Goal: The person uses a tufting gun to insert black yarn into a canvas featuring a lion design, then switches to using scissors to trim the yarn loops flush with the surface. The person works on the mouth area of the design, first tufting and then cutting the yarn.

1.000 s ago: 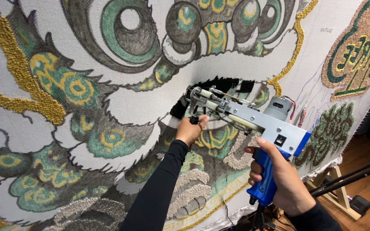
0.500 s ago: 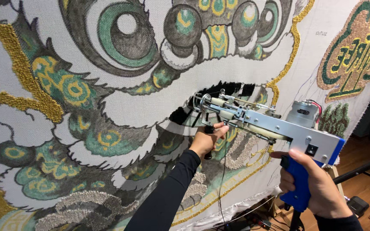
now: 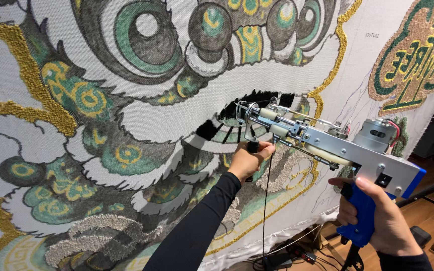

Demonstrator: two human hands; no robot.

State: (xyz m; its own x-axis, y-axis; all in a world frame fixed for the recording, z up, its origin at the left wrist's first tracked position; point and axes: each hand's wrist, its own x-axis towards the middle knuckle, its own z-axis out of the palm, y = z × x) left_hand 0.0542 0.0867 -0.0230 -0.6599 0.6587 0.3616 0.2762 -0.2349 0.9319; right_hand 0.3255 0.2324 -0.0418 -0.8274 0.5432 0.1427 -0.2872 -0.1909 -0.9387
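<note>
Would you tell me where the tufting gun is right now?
In the head view the tufting gun sits right of centre, its tip at the black patch on the cloth, held by the left hand and right hand.

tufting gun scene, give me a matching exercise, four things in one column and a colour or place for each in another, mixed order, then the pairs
Things
1. tufting gun grip
2. front handle
3. yarn strand
4. motor

Colour or place
A. held by the left hand
B. blue, held by the right hand
C. grey cylinder on top of the gun's rear
D. thin, dark, hanging down below the gun

Pairs: 1-B, 2-A, 3-D, 4-C
</note>
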